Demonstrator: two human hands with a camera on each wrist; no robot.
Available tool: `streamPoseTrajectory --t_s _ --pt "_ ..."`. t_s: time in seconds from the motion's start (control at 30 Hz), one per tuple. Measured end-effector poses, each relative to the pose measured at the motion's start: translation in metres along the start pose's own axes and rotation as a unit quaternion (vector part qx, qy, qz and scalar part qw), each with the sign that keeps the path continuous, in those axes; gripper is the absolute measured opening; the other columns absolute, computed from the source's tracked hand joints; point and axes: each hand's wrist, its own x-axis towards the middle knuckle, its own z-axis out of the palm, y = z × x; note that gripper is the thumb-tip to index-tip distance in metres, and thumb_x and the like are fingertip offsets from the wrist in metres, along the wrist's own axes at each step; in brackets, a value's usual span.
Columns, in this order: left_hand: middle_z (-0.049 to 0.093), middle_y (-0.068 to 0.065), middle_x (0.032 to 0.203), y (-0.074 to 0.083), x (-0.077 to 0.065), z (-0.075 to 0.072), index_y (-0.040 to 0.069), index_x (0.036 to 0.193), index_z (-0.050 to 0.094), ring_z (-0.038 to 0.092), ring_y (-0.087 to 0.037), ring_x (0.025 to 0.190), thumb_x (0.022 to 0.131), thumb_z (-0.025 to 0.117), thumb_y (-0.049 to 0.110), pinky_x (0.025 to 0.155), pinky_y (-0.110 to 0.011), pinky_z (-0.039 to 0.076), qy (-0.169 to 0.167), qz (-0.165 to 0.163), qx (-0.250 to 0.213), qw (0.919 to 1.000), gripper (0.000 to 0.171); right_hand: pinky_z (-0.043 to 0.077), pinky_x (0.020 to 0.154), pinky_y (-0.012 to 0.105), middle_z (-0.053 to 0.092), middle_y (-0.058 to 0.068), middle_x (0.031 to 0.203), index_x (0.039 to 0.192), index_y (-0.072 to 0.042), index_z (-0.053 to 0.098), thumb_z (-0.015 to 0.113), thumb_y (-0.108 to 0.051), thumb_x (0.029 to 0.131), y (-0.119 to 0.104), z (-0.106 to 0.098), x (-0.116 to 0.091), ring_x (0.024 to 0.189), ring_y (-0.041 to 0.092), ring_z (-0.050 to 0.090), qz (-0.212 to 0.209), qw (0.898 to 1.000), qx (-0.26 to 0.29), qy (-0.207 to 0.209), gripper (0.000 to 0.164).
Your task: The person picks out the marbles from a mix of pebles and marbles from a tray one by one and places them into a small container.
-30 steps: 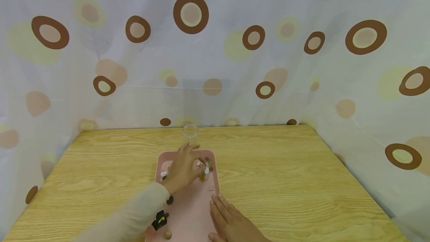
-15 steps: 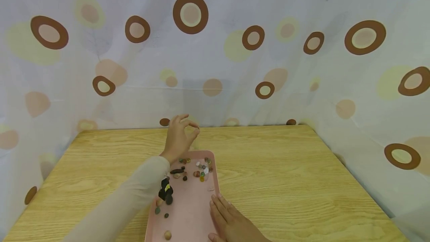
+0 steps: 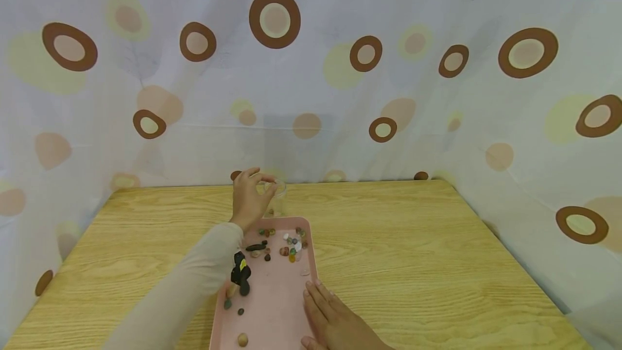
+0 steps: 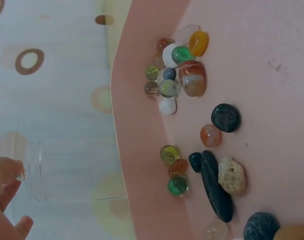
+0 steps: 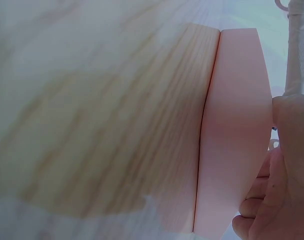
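Note:
My left hand (image 3: 249, 199) is at the mouth of a clear jar (image 3: 277, 201) behind the tray. Its thumb and forefinger pinch a small glassy stone (image 4: 21, 175), mostly hidden by the fingertips. A small brownish spot shows low in the jar. The pink tray (image 3: 277, 307) bears marbles and polished stones: a striped brown stone (image 4: 193, 79), a green marble (image 4: 177, 185), a long dark stone (image 4: 216, 186) and a pale porous stone (image 4: 232, 176). My right hand (image 3: 337, 320) rests along the tray's right rim with straight fingers.
Black stones (image 3: 240, 271) with a yellow patch lie at the tray's left side. A tan pebble (image 3: 242, 340) lies near the front. The wooden table (image 3: 413, 263) extends to both sides, with a patterned curtain (image 3: 311, 69) behind.
The left hand has gone from the marbles at the tray's back right up to the jar, then slightly left and down at its mouth. The right hand has stayed put.

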Motion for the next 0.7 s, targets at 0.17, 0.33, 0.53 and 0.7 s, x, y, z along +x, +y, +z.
streamPoseTrajectory --t_s 0.17,0.33,0.53,0.7 --pt "0.049 -0.021 0.138 -0.0032 0.0001 0.0030 0.004 0.101 0.072 0.034 -0.045 0.133 0.089 0.068 0.015 0.110 -0.060 0.025 0.004 0.002 -0.002 1.0000 0.017 0.044 0.101 0.049 0.037 0.024 0.148 0.140 0.007 0.042 0.036 -0.048 0.101 0.0003 -0.0002 0.0003 0.135 0.037 0.037 0.001 1.000 0.000 -0.003 0.067" --pt "0.048 -0.021 0.138 -0.0031 -0.0006 0.0038 0.004 0.102 0.072 0.034 -0.043 0.133 0.090 0.067 0.017 0.109 -0.060 0.025 -0.003 -0.011 -0.009 0.9999 0.018 0.043 0.101 0.049 0.036 0.023 0.148 0.140 0.007 0.042 0.036 -0.049 0.101 0.0000 -0.0006 0.0003 0.135 0.037 0.038 0.004 1.000 0.003 -0.005 0.068" --pt "0.049 -0.020 0.137 -0.0019 -0.0017 0.0022 0.005 0.102 0.072 0.034 -0.042 0.133 0.091 0.066 0.020 0.109 -0.058 0.027 -0.012 -0.029 0.004 0.9995 0.020 0.043 0.101 0.049 0.036 0.023 0.148 0.140 0.006 0.042 0.035 -0.049 0.101 0.0002 0.0002 0.0001 0.136 0.036 0.037 0.006 1.000 0.004 -0.005 0.068" --pt "0.049 -0.020 0.137 -0.0023 -0.0019 0.0015 0.005 0.102 0.073 0.035 -0.042 0.132 0.091 0.067 0.020 0.109 -0.058 0.028 -0.011 -0.028 0.011 0.9995 0.019 0.044 0.101 0.048 0.036 0.023 0.148 0.140 0.006 0.043 0.035 -0.049 0.101 0.0006 0.0015 0.0001 0.135 0.037 0.037 0.000 1.000 -0.002 0.001 0.068"
